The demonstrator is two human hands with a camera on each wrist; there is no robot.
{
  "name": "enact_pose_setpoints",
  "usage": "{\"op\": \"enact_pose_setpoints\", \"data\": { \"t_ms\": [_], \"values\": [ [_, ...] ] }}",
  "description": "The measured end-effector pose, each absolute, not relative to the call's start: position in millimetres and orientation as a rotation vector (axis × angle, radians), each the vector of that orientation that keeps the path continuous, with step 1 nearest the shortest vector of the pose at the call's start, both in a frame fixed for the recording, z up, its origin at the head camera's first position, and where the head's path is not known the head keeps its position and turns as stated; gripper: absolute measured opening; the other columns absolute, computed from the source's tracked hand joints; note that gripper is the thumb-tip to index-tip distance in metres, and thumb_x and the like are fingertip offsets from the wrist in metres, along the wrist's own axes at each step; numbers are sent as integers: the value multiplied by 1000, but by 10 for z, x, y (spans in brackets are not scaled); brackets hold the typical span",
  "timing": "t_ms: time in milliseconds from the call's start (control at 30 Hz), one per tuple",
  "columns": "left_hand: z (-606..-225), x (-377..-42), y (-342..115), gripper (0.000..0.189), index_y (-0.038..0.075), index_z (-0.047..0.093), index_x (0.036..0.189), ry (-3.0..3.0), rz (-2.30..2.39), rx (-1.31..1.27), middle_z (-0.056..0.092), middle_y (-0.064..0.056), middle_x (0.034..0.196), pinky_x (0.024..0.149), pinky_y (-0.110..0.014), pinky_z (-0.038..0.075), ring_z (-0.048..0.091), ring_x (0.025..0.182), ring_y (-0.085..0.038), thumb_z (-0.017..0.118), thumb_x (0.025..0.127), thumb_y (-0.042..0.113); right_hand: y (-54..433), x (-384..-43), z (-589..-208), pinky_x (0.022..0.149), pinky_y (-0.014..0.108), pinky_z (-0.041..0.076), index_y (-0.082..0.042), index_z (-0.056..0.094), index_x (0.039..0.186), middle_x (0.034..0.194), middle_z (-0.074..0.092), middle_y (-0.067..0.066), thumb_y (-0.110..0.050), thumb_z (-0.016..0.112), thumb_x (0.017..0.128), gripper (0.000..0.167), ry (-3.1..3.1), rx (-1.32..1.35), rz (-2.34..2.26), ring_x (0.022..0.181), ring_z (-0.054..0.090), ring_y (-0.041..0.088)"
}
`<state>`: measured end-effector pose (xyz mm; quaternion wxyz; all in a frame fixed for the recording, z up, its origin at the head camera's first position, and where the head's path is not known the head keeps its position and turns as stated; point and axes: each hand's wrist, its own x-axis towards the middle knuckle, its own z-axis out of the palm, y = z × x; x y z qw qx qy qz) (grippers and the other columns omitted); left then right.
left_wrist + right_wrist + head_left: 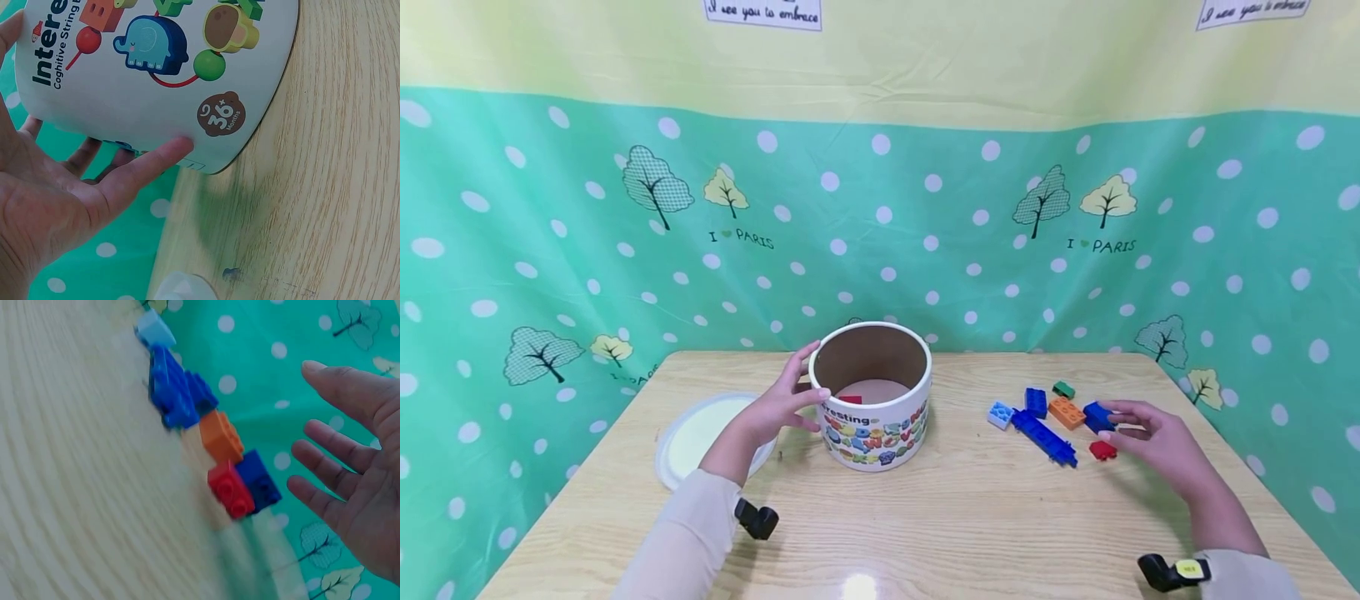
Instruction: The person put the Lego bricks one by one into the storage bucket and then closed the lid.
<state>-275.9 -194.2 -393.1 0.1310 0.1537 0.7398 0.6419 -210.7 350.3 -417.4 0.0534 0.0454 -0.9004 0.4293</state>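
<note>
A white round bucket [887,437] with coloured letters and animal pictures stands upright, its top uncovered. My left hand [786,406] holds its left side, thumb at the near rim and other fingers reaching round behind; the left wrist view shows this hand [56,200] against the printed wall [150,106]. Inside the bucket a red piece [851,400] shows. On the right, my right hand [1161,442] hovers by a dark blue brick [1098,417] and a red brick [1102,450]. In the right wrist view its spread fingers [325,462] are apart from the bricks, with nothing between them.
Left of the bucket lies a round white lid [696,442], partly behind my left forearm. Close to the right hand are an orange brick [1066,412], a long blue piece [1045,439], another blue brick [1035,403], a light blue brick [1000,414] and a green brick [1063,389]. A dotted green curtain [910,275] hangs behind the table.
</note>
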Motion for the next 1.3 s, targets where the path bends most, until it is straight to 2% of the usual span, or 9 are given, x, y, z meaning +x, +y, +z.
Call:
{"op": "enact_pose_setpoints", "data": {
  "t_ms": [100, 200, 400, 600, 833, 1067, 1300],
  "values": [
    [-3931, -2759, -1945, 85, 37, 9, 154, 2150, 1867, 446, 14, -21, 155, 78, -59, 54, 27, 136, -49, 64, 91, 23, 3553, -2115, -4223, 76, 22, 54, -1, 52, 137, 130, 54, 27, -30, 71, 90, 59, -2758, 139, 1312, 106, 63, 29],
    [-3929, -2757, -1946, 85, 37, 9, 154, 2149, 1868, 447, 14, -21, 155, 78, -59, 54, 27, 136, -49, 65, 91, 24, 3605, -2133, -4267, 76, 21, 53, 1, 53, 135, 129, 56, 26, -30, 73, 89, 59, -2790, 139, 1310, 101, 63, 17],
    [-3937, -2765, -1943, 86, 38, 9, 154, 2151, 1863, 445, 14, -21, 155, 78, -58, 54, 28, 136, -48, 66, 90, 26, 3688, -2190, -4353, 76, 24, 52, 1, 56, 133, 128, 58, 25, -29, 74, 87, 57, -2847, 149, 1292, 106, 61, 28],
    [-3941, -2770, -1944, 86, 38, 10, 154, 2146, 1863, 454, 13, -21, 156, 78, -59, 54, 27, 136, -48, 67, 90, 27, 3719, -2249, -4412, 75, 24, 53, 3, 58, 129, 123, 60, 25, -24, 76, 85, 55, -2836, 177, 1338, 96, 62, 12],
    [-3937, -2768, -1943, 84, 37, 9, 154, 2150, 1860, 462, 13, -21, 155, 79, -60, 53, 26, 136, -49, 64, 91, 24, 3725, -2285, -4475, 75, 26, 53, 3, 59, 128, 120, 62, 24, -16, 78, 82, 53, -2852, 205, 1382, 98, 62, 27],
    [-3925, -2759, -1940, 85, 36, 10, 154, 2153, 1857, 457, 14, -21, 155, 79, -61, 53, 27, 136, -48, 66, 91, 27, 3725, -2297, -4522, 72, 27, 53, 6, 60, 126, 108, 66, 19, -11, 80, 78, 55, -2881, 177, 1408, 92, 60, 24],
    [-3917, -2752, -1941, 86, 35, 9, 154, 2150, 1855, 464, 12, -22, 156, 80, -62, 52, 26, 136, -49, 66, 91, 27, 3722, -2287, -4541, 61, 26, 51, 7, 65, 118, 98, 65, 13, -10, 79, 79, 44, -2882, 112, 1372, 81, 56, 19]
  ]
}}
